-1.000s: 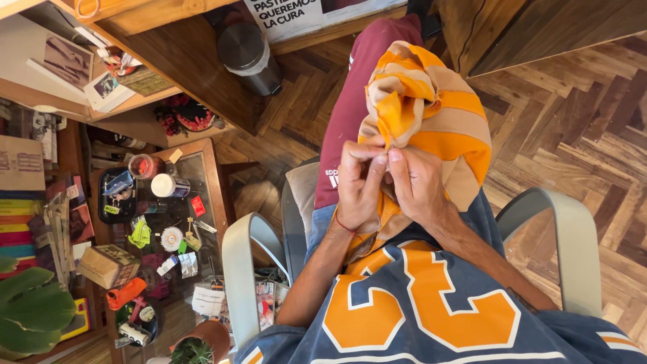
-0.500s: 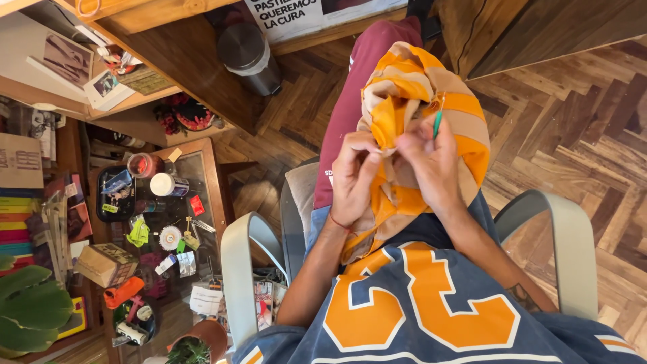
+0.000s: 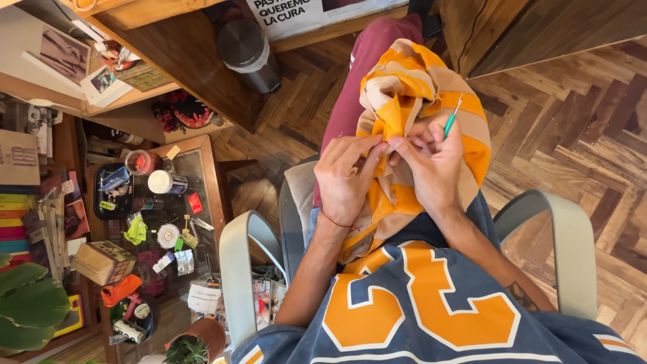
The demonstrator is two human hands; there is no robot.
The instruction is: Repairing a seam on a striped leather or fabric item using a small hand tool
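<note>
An orange and beige striped fabric piece [image 3: 404,101] lies bunched over my lap and maroon trouser leg [image 3: 367,74]. My left hand [image 3: 347,178] pinches a fold of the orange cloth between thumb and fingers. My right hand [image 3: 435,165] touches the same fold and holds a thin green-handled crochet hook [image 3: 450,121], whose tip points up and away from me. The two hands meet at the fold, fingertips touching. I sit in a chair with pale grey armrests [image 3: 236,269].
A glass-topped wooden side table [image 3: 202,175] on my left is crowded with small items, a white spool and a tape measure. A metal bin [image 3: 249,50] stands ahead on the herringbone floor. A plant leaf [image 3: 27,303] and shelves fill the far left.
The green hook has come into sight in my right hand and risen slightly. Both hands have shifted a little higher on the cloth.
</note>
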